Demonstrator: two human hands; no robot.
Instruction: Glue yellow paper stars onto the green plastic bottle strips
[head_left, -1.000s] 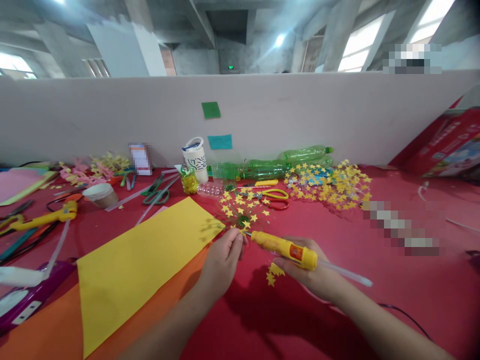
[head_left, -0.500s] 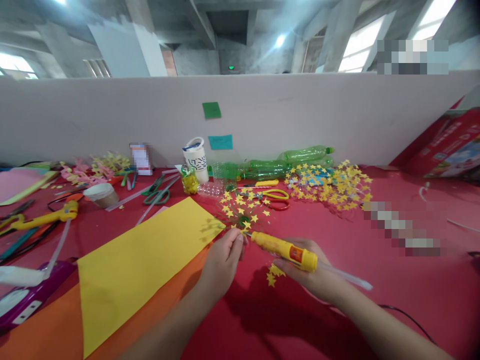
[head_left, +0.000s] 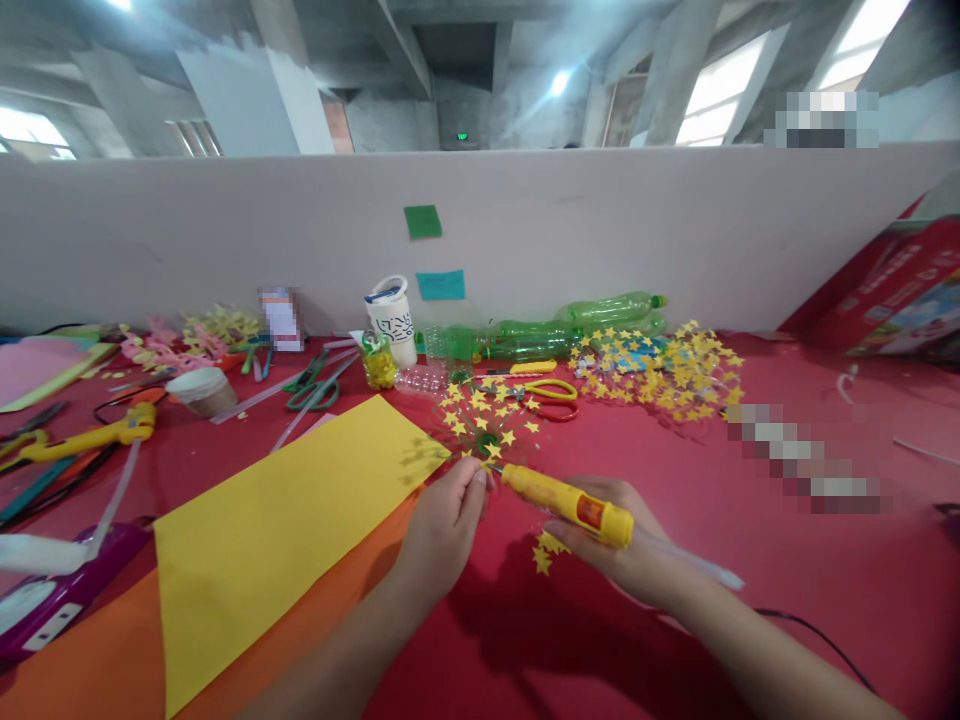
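Note:
My right hand [head_left: 611, 535] is wrapped round a yellow hot glue gun [head_left: 566, 500], with a clear glue stick [head_left: 694, 562] running out of its back. The gun's metal tip points left, at my left fingertips. Closed in a pinch, my left hand [head_left: 450, 510] grips the near edge of a spray of yellow paper stars [head_left: 480, 410], at a small yellow star; the fingers partly hide it. The spray has a green centre [head_left: 487, 442] and thin strips fanning outward. Several loose yellow stars [head_left: 551, 550] lie under my right hand.
Yellow sheet [head_left: 292, 540] over orange paper [head_left: 360, 590] lies left. Behind the spray are scissors [head_left: 555, 398], a yellow cutter [head_left: 534, 368], green bottles [head_left: 536, 338] and a white cup [head_left: 394, 330]. More star sprays [head_left: 675, 370] stand back right. A second glue gun [head_left: 90, 435] lies left.
Hardly anything differs. Both hands stay in place, and the glue gun keeps its tip at the left fingertips with only a very slight shift.

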